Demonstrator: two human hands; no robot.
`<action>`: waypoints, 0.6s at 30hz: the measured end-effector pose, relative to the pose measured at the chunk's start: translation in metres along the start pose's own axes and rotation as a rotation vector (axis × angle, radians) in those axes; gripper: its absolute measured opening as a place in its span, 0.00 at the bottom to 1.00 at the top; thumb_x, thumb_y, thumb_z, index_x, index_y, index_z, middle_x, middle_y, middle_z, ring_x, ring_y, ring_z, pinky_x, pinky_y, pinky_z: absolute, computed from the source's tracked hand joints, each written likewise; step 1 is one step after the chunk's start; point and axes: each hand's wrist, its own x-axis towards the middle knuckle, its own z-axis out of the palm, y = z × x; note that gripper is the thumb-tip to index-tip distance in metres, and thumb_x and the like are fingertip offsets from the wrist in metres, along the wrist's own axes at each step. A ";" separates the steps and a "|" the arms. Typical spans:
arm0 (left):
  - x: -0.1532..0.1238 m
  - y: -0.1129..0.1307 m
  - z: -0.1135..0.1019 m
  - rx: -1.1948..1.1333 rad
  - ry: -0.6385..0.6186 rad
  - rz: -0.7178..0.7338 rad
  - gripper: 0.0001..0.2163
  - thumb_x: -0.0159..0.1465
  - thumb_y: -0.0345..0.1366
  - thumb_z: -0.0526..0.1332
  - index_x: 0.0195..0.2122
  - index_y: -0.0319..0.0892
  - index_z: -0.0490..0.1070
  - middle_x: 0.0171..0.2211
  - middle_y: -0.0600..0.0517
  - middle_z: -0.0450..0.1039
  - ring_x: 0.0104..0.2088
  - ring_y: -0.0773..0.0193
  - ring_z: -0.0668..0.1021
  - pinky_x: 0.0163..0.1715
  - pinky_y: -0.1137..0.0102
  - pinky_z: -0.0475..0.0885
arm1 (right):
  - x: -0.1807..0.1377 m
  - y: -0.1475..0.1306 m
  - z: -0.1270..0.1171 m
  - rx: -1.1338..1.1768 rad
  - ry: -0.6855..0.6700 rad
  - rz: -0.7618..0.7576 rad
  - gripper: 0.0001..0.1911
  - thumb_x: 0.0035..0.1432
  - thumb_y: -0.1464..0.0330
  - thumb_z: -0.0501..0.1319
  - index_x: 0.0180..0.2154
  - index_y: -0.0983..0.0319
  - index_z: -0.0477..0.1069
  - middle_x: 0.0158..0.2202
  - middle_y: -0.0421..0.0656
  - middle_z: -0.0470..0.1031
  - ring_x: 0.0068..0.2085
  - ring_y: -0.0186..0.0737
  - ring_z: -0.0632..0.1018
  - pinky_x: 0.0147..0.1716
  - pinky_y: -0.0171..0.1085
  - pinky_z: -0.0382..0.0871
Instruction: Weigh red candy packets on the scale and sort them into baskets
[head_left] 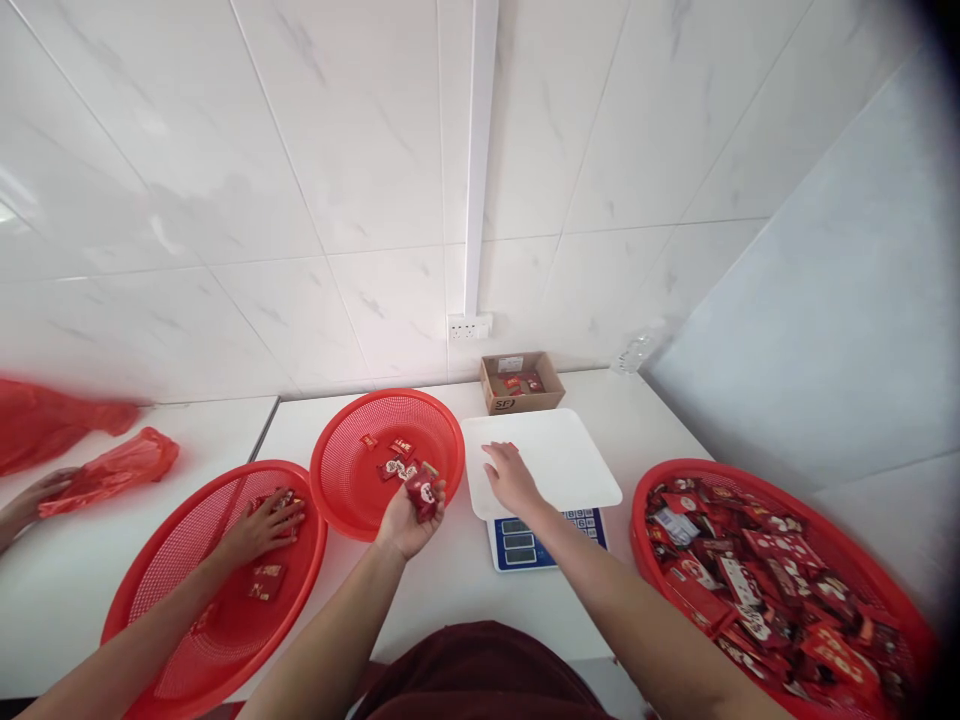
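Note:
My left hand (pixel 412 522) is closed around red printed packets (pixel 424 492), palm up, above the near right rim of the middle red mesh basket (pixel 337 470). Several small red packets (pixel 401 468) lie in that basket. My right hand (pixel 514 478) is over the white tray (pixel 577 455) of a digital scale, thumb and fingers apart and pointing left. A bit of red (pixel 513 447) shows just behind its knuckles, mostly hidden. Below the tray, the scale's blue keypad panel (pixel 520 550) is partly covered by my right forearm.
A large red basket (pixel 641 510) full of red packets stands at right. Behind the scale is a small cardboard box (pixel 525 402) with red packets. At left, a co-worker's hand (pixel 262 525) reaches into another red basket (pixel 150 600); another hand (pixel 45 490) holds a red plastic bag (pixel 120 475).

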 end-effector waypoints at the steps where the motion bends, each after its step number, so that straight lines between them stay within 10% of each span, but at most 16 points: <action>1: -0.001 0.007 0.000 0.000 0.030 0.029 0.10 0.64 0.36 0.51 0.39 0.37 0.68 0.32 0.48 0.74 0.27 0.69 0.76 0.24 0.75 0.71 | 0.006 0.014 -0.002 -0.123 -0.030 0.030 0.23 0.58 0.72 0.50 0.55 0.64 0.64 0.60 0.52 0.60 0.62 0.49 0.57 0.57 0.48 0.53; 10: -0.011 -0.004 -0.025 0.050 -0.005 -0.117 0.11 0.64 0.36 0.50 0.32 0.36 0.68 0.24 0.49 0.71 0.18 0.71 0.71 0.14 0.78 0.64 | -0.006 0.062 -0.004 -0.311 -0.087 0.021 0.18 0.58 0.76 0.46 0.43 0.62 0.70 0.44 0.50 0.70 0.47 0.45 0.69 0.42 0.38 0.61; 18: -0.020 0.010 -0.020 0.018 0.081 -0.015 0.14 0.66 0.39 0.48 0.33 0.36 0.68 0.23 0.49 0.70 0.18 0.70 0.71 0.13 0.78 0.66 | -0.007 0.004 0.001 0.393 -0.123 0.238 0.14 0.57 0.69 0.52 0.46 0.60 0.67 0.39 0.44 0.74 0.39 0.39 0.75 0.38 0.37 0.68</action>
